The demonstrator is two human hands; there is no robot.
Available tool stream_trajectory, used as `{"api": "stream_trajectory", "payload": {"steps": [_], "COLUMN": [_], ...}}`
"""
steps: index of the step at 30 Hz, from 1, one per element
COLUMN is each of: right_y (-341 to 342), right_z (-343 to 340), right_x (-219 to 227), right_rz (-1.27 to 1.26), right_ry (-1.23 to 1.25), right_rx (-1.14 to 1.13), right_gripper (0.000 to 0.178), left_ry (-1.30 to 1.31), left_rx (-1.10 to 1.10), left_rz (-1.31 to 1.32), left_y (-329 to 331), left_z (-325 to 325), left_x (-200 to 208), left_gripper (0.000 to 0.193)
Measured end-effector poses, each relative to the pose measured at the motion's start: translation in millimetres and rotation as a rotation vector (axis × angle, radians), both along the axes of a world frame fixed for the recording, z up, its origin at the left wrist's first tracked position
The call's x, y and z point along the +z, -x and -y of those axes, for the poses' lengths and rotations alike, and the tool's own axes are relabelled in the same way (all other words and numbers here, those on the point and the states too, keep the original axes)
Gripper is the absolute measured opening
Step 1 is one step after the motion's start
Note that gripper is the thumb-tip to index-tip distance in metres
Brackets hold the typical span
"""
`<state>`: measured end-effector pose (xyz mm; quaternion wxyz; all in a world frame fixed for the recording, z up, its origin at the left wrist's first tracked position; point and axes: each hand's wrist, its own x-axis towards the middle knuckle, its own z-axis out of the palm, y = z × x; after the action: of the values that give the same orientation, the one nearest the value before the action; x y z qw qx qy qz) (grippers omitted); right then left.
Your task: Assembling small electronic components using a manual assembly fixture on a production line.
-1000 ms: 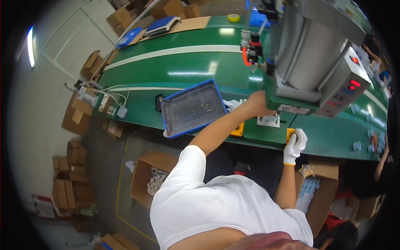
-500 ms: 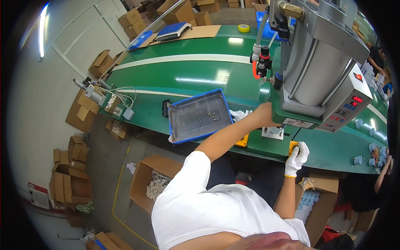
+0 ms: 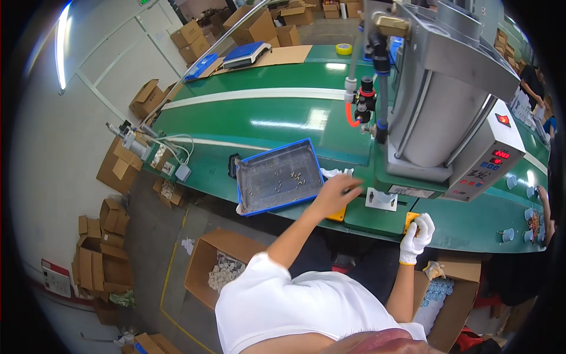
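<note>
My bare left hand is between the blue-rimmed tray and the press, slightly blurred. Its fingers are pinched together around a small dark thing too blurred to name. Beside them, under the press, is a metal fixture plate. My right hand, in a white knit glove, is by a yellow button box at the table's front edge. Its fingers are curled, with a dark bit showing between them that I cannot make out. The tray holds several small metal pieces.
Another yellow box sits at the table edge below my left hand. A white cloth lies beside the tray. Open cartons stand below the table on both sides. Light-blue cups are at the right, near another person's arm.
My left hand has come back from under the press, moving left and toward me. My right hand has shifted slightly down from the yellow button box. The whole view has tilted a little.
</note>
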<state>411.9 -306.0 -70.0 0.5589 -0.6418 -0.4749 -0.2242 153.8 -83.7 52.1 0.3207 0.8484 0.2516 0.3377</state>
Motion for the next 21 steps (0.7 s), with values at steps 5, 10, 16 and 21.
{"api": "stream_trajectory", "payload": {"steps": [5,10,16,21], "right_y": [-1.1,-5.7,2.4,7.7], "right_z": [-0.6,0.5,2.1,9.5], "right_x": [-6.3,20.0,48.0,24.3], "right_rz": [-0.066,0.117,-0.009,-0.09], "right_ry": [0.017,0.164,0.242,0.067], "right_rx": [-0.017,-0.105,-0.045,-0.088], "right_gripper": [0.007,0.007,0.021,0.032], "left_ry": [-0.282,-0.487,-0.451,-0.405], "left_rx": [0.218,0.169,-0.052,0.341], "left_rz": [0.143,0.004,-0.084,-0.196], "left_y": [54.2,48.0,62.1,84.6], "left_z": [48.1,34.1,8.8,-41.4], "left_x": [-84.1,-60.9,-41.1,-79.3], "left_gripper": [0.014,0.014,0.011,0.029]}}
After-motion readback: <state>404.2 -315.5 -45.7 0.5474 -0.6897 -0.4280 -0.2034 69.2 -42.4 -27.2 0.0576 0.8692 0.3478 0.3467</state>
